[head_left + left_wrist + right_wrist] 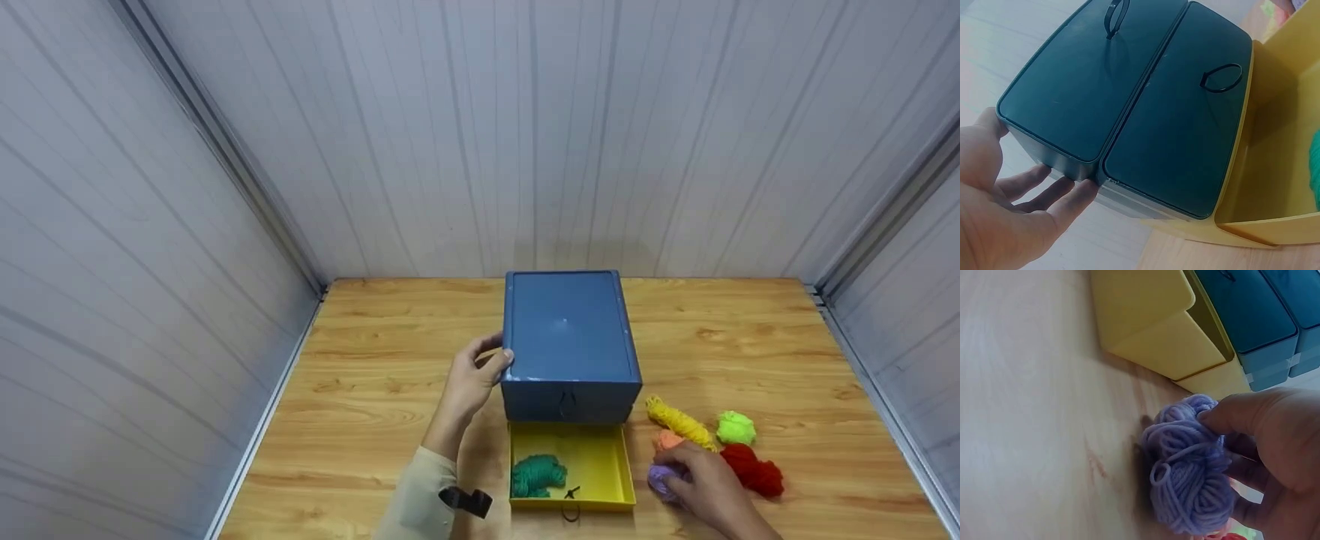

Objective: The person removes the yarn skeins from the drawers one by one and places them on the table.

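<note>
A person sits at a wooden table (375, 360) walled in by pale grey panels. In the middle stands a blue drawer box (568, 337). Its bottom drawer, a yellow tray (600, 457), is pulled out toward the person, and a bundle of green yarn (536, 475) lies in its left half.

The left hand (471, 379) braces the box's near left corner, thumb on the top edge and straight fingers (1044, 188) lying against its side. From the left wrist, two dark drawer fronts with loop pulls fill the frame.

The right hand (705, 484) rests on the table just right of the tray, thumb and fingers curled round a ball of purple yarn (1190, 467) that touches the tabletop. From the head camera, the hand covers most of that ball.

Beside it lie a yellow skein (679, 421), a bright green ball (736, 428) and a red bundle (754, 469). An orange piece (666, 439) peeks out behind the right hand, mostly hidden. A small black loop (571, 513) lies at the tray's near edge; what it belongs to is hard to make out. A black strap (465, 499) sits on the left sleeve.
</note>
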The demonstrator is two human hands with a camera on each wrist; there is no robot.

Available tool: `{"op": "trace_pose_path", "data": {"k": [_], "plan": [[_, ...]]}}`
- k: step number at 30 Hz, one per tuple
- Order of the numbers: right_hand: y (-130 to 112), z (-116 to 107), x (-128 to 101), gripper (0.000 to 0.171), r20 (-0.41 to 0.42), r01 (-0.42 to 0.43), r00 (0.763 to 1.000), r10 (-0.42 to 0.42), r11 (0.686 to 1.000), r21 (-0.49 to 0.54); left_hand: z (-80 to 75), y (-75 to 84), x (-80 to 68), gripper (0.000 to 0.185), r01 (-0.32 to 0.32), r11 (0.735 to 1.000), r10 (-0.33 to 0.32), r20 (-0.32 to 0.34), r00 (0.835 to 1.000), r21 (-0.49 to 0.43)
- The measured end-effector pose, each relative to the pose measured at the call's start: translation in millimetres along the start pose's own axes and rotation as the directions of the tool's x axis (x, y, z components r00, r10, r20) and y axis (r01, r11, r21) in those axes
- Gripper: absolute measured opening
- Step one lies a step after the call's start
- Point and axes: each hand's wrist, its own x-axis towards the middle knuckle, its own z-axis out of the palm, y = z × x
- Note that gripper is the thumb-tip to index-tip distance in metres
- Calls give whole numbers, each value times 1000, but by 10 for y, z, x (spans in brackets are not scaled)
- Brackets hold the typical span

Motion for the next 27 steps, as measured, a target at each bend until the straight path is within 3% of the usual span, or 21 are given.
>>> {"op": "trace_pose_path", "data": {"k": [5, 13, 22, 27], "plan": [[17, 22, 8, 20, 25, -11, 1000, 11, 1000, -6, 6, 8, 5, 48, -3, 1000, 3, -6, 1000, 5], [-12, -3, 13, 22, 35, -101, 994, 100, 994, 31, 12, -9, -1, 49, -2, 1000, 3, -14, 1000, 6], [-111, -48, 32, 23, 19, -80, 997, 80, 997, 22, 7, -10, -7, 50, -8, 1000, 9, -15, 1000, 23], [-200, -68, 73, 20, -31, -11, 999, 12, 1000, 30, 9, 1, -2, 49, -5, 1000, 5, -12, 1000, 19]]}}
